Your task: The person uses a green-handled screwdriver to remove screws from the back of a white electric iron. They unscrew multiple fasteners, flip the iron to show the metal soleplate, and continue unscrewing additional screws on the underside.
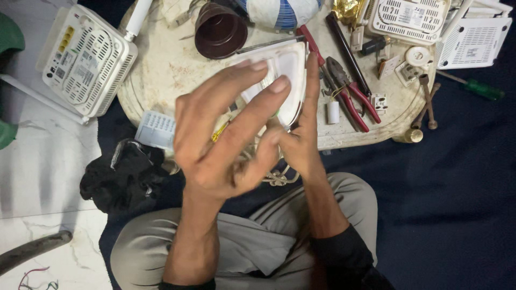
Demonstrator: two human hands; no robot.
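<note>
I hold a white plastic device cover point(287, 72) with a curved edge above my lap, in front of a round, worn table point(166, 67). My left hand point(223, 134) lies across its near face with the fingers spread over it. My right hand point(298, 131) grips its right edge, with the index finger running up that side. A bundle of pale cord point(277, 174) hangs below my hands. A thin yellow piece point(219, 131) shows behind my left fingers.
On the table lie red-handled pliers point(349, 91), a dark brown cup point(219, 29), a small white cylinder point(333, 111), screwdrivers and white router shells point(408, 19). Another white router point(83, 59) overhangs the left side. A black cloth point(121, 174) lies by my knee.
</note>
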